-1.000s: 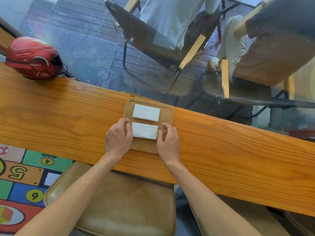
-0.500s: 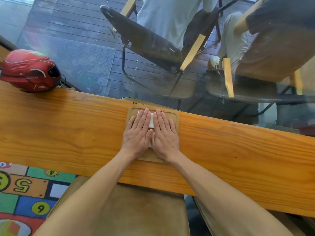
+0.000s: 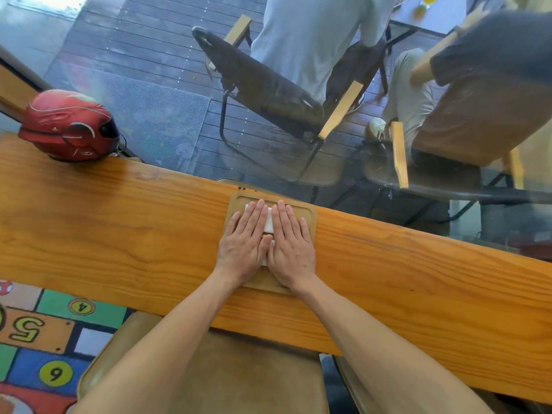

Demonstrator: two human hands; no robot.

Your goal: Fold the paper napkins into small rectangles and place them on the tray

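At frame centre, the left hand (image 3: pixel 243 245) and right hand (image 3: pixel 291 248) lie flat, fingers extended, gripping nothing, pressing white folded paper napkins (image 3: pixel 269 224) onto the rectangular wooden tray (image 3: pixel 309 218) on the long wooden counter (image 3: pixel 119 228).

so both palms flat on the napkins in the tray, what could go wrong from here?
1. The left hand and right hand cover nearly all of the folded napkins; sliding the palms off rather than lifting them could drag the folds open or askew.
2. The tray sits at the counter's far edge, so a forward push may shove it toward the drop.
3. Only slivers of white show, so alignment can't be checked.
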